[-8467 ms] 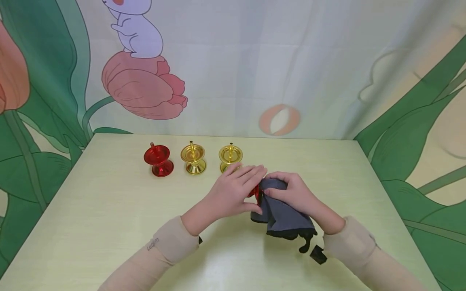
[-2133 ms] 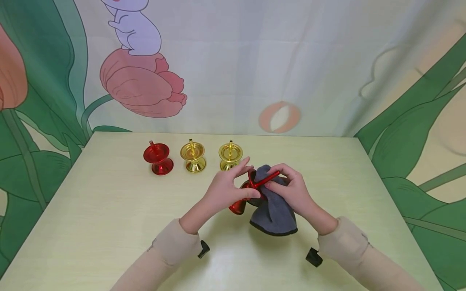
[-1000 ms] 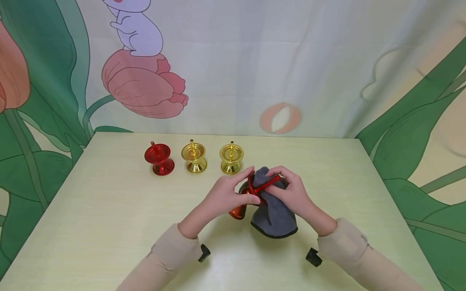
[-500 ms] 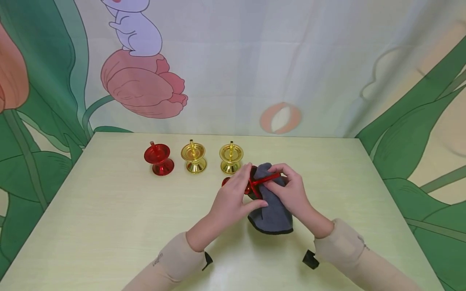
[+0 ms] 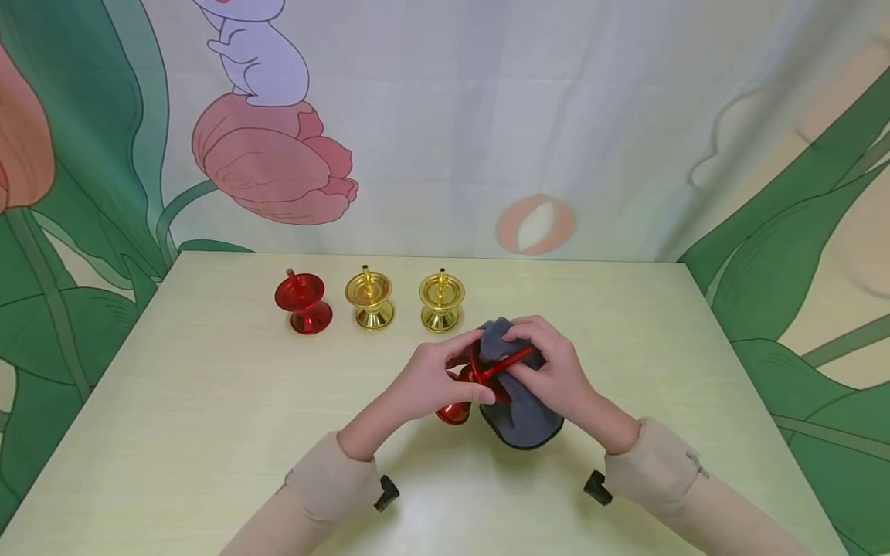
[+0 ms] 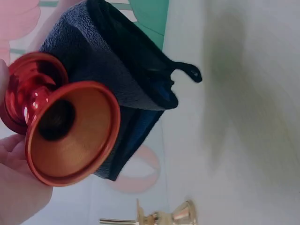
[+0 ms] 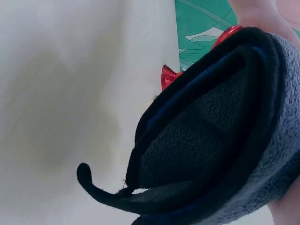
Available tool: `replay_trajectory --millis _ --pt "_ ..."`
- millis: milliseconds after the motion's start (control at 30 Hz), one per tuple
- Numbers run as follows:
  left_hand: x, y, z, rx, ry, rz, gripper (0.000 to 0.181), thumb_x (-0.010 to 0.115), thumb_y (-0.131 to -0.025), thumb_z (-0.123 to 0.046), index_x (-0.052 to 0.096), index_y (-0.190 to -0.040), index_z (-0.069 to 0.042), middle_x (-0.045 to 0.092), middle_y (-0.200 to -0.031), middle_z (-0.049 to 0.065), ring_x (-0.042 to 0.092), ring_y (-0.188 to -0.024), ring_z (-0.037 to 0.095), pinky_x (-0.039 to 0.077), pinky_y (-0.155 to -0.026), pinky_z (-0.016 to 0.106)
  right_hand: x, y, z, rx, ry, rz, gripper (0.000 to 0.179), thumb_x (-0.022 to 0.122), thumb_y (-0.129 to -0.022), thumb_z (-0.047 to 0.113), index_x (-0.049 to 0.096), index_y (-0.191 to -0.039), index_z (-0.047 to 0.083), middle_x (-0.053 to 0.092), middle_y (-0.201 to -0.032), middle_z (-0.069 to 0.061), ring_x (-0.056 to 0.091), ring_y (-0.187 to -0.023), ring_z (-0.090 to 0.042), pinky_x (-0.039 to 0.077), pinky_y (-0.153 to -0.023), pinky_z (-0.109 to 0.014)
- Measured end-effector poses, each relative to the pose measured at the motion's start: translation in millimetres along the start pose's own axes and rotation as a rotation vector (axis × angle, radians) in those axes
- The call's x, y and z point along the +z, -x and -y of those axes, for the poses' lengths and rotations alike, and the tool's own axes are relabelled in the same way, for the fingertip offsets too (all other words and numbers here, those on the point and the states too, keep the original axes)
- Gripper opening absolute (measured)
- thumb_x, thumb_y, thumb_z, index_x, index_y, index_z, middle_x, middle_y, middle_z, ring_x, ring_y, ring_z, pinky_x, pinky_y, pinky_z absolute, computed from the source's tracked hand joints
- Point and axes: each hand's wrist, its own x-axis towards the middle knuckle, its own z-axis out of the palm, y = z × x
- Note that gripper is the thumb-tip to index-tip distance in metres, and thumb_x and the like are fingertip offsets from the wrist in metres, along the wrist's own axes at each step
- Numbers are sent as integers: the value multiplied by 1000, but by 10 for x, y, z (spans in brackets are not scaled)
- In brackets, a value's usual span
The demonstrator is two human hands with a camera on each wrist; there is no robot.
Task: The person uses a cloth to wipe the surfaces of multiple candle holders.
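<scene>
My left hand holds a shiny red metal candle holder between thumb and fingers, tilted above the table. Its thin stem points up and right, its base down and left; the left wrist view looks into the hollow base. My right hand grips a grey cloth with black edging, bunched against the holder's dish beside the stem. In the right wrist view, the folded cloth with its black hanging loop hides most of the holder.
Along the back of the pale table stand another red candle holder and two gold ones, the middle one and the right gold holder. Behind the table hangs a printed curtain.
The red holder, mostly hidden by my left hand at first, has turned in my grip. Its base swung from upper left to lower left in the last half second; the cloth stays against it.
</scene>
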Motion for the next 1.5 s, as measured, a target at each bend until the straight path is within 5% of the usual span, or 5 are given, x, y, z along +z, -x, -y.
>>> replay_trajectory --millis 167,467,867,1167,1500 --pt "-22 2 53 -41 113 11 74 76 -65 -29 44 -130 -14 55 -123 5 55 -110 19 49 -83 30 -24 -37 -19 -1 99 -43 27 68 -69 -7 59 -92 2 58 -97 -13 56 -92 -23 46 -86 -20" --pt "-27 16 106 -30 284 -197 70 74 -70 -21 42 -132 -15 54 -123 6 53 -112 22 49 -85 36 -66 -12 -87 260 122 -5 25 67 -74 2 57 -97 3 58 -100 -11 54 -93 -20 50 -78 -36" --pt "51 -45 69 37 401 -430 69 71 -73 -13 37 -133 -14 55 -122 6 54 -109 18 49 -84 34 -14 -9 28 427 -275 49 36 61 -79 -2 45 -111 0 54 -108 -16 59 -80 -8 51 -71 -21" --pt "108 -64 77 82 468 -453 68 70 -74 -17 35 -132 -14 56 -121 8 54 -106 18 47 -86 37 9 -21 115 476 -478 17 46 58 -77 -8 39 -119 -1 56 -103 7 60 -88 -7 51 -76 -22" --pt "71 -28 71 138 501 -315 75 67 -71 -43 34 -129 -7 55 -116 21 55 -102 11 48 -85 29 27 -19 154 432 -521 -5 39 54 -77 -12 41 -113 -7 60 -99 13 61 -78 -6 51 -71 -19"
